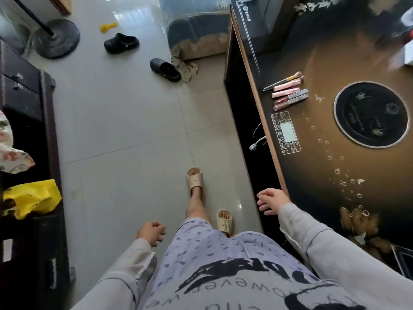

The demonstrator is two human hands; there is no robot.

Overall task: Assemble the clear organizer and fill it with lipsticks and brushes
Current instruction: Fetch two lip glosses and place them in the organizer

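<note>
Grip slack and empty in left hand (152, 233) and right hand (271, 201); lipsticks (288, 95) loose on table (324, 175).

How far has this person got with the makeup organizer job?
Barely started, it seems. Done: the lipsticks and a brush lie side by side near the edge of the table. In hand: nothing; the left hand and right hand are both empty and loosely curled. Left: no clear organizer is in view, so assembling it and filling it both remain.
</note>
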